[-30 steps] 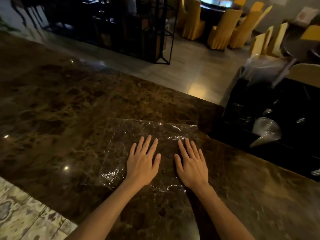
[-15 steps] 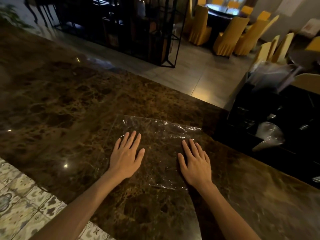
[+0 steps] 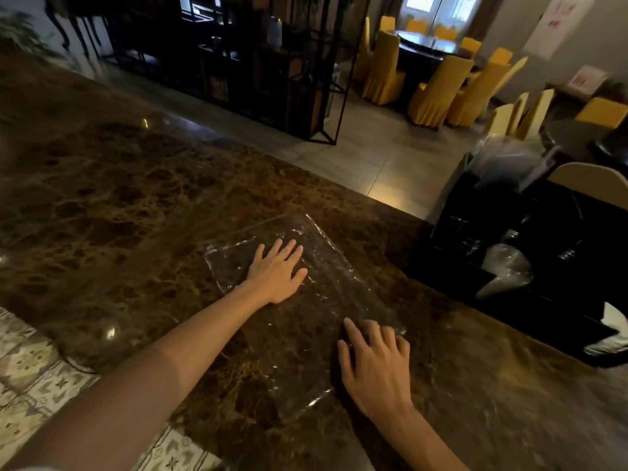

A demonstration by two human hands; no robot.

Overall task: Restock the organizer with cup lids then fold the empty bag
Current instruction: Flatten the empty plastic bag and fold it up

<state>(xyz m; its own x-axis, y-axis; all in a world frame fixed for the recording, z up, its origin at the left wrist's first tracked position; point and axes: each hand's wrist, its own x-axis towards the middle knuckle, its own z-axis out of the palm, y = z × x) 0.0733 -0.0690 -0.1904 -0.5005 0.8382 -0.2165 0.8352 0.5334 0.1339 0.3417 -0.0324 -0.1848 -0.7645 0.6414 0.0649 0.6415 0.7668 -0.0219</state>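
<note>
Clear plastic bag (image 3: 299, 321) lies flat on the dark marble counter (image 3: 102, 205), set askew, one corner pointing away toward the counter's far edge and another toward the near edge. It sits roughly mid-counter, well apart from both edges.

Left hand (image 3: 277, 271) rests palm down on the bag's far part; fingers straight, slightly spread, thumb out to the side. Right hand (image 3: 377, 365) sits at the bag's right-hand edge, nearer the body; fingers bent at the knuckles with tips down on the plastic, index stretched forward. Whether any fingertip pinches the film, cannot tell.

Black organizer (image 3: 530, 263) stands on the counter to the right, apart from the bag with a strip of bare marble between. A clear wrapped stack, likely lids (image 3: 506, 273), lies tilted in one of its compartments; which compartment, cannot tell in the dark. Crumpled clear plastic (image 3: 509, 161) shows at its far end.

Left of the bag: wide stretch of bare marble. Near edge of the counter drops to patterned floor tile (image 3: 30, 379) at lower left. Beyond the far edge: tiled floor, a black metal shelf frame (image 3: 272, 62), yellow-covered chairs (image 3: 438, 90).
</note>
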